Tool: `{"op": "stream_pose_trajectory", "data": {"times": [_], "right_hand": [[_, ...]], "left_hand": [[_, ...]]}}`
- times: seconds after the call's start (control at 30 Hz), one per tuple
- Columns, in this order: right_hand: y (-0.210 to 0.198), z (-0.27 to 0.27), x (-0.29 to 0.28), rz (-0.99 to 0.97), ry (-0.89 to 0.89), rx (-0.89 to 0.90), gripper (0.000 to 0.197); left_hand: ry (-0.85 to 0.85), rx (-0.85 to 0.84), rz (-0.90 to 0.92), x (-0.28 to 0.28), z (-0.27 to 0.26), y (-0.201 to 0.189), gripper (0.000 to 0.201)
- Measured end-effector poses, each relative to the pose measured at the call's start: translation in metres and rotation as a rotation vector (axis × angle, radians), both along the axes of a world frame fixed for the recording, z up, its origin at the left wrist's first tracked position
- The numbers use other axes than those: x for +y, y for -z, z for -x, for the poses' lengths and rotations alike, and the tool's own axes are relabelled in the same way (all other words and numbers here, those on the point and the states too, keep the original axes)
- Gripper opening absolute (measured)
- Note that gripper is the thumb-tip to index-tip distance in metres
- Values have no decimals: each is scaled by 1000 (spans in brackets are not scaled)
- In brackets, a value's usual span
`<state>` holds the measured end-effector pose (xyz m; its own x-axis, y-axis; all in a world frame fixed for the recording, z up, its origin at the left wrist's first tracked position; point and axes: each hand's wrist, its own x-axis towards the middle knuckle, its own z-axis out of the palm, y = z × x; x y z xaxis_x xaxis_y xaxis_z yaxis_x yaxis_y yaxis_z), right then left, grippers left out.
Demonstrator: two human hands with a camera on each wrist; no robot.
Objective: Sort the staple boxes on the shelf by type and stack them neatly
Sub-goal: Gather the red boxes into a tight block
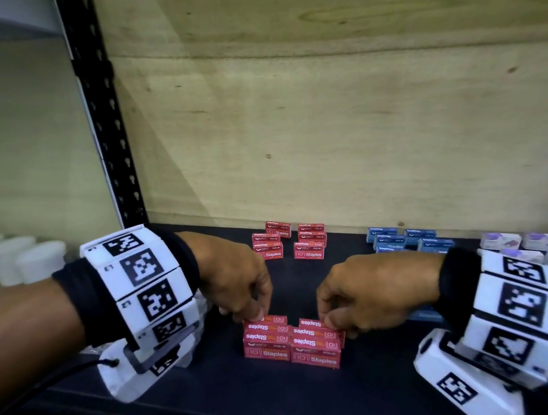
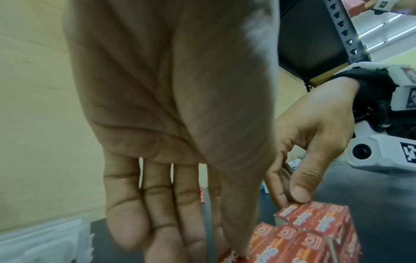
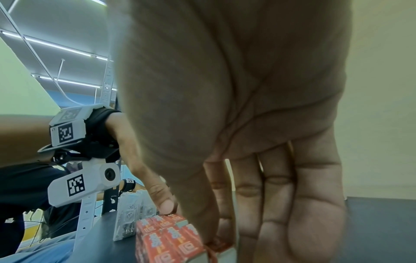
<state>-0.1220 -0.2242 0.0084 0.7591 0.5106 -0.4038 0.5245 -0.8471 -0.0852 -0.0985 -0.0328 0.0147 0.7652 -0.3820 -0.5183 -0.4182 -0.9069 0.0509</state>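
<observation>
Two stacks of red staple boxes stand side by side near the front of the dark shelf (image 1: 218, 402): a left stack (image 1: 267, 345) and a right stack (image 1: 316, 350). My left hand (image 1: 256, 312) comes down on the left stack and pinches its top box (image 2: 227, 256) between thumb and fingers. My right hand (image 1: 332, 321) pinches the top box of the right stack (image 2: 315, 220), thumb on the near edge and fingers behind. More red boxes (image 1: 290, 242) sit in small stacks at the back. Blue boxes (image 1: 404, 239) lie to the right of them.
Pale purple-and-white boxes (image 1: 523, 245) fill the shelf's far right, behind my right wrist. Clear plastic packs (image 3: 128, 217) stand by my left wrist. A wooden back panel (image 1: 322, 101) and a black upright (image 1: 105, 123) bound the shelf. White cups (image 1: 18, 261) sit beyond it at left.
</observation>
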Motion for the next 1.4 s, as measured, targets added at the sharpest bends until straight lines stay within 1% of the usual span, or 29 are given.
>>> {"op": "stream_pose_trajectory", "data": {"times": [0.3, 0.47, 0.57, 0.7, 0.8, 0.9, 1.1, 1.23, 1.33, 1.4], "right_hand": [[3, -5, 5, 6, -21, 3, 16], [2, -10, 5, 13, -10, 33, 15], [-4, -20, 4, -2, 35, 0, 18], [-14, -46, 3, 16, 70, -143, 23], [-17, -70, 3, 27, 107, -222, 24], [-13, -93, 4, 54, 154, -263, 27], [2, -126, 10, 143, 179, -310, 30], [7, -142, 15, 166, 160, -255, 32], [6, -142, 16, 192, 146, -247, 31], [6, -142, 16, 189, 143, -254, 29]], "left_hand": [[15, 12, 9, -6, -3, 1, 16], [-17, 6, 1, -8, -6, -1, 18], [-24, -90, -2, -9, -15, -5, 22], [-28, -284, -34, -11, -35, -15, 20], [-32, -400, -112, -12, -52, -19, 26], [-51, -448, -186, -12, -70, -17, 35], [-74, -430, -225, -12, -102, -5, 36], [-56, -376, -249, -17, -118, 3, 41], [-33, -296, -213, -21, -121, -1, 37], [-24, -258, -155, -22, -125, -2, 33]]}}
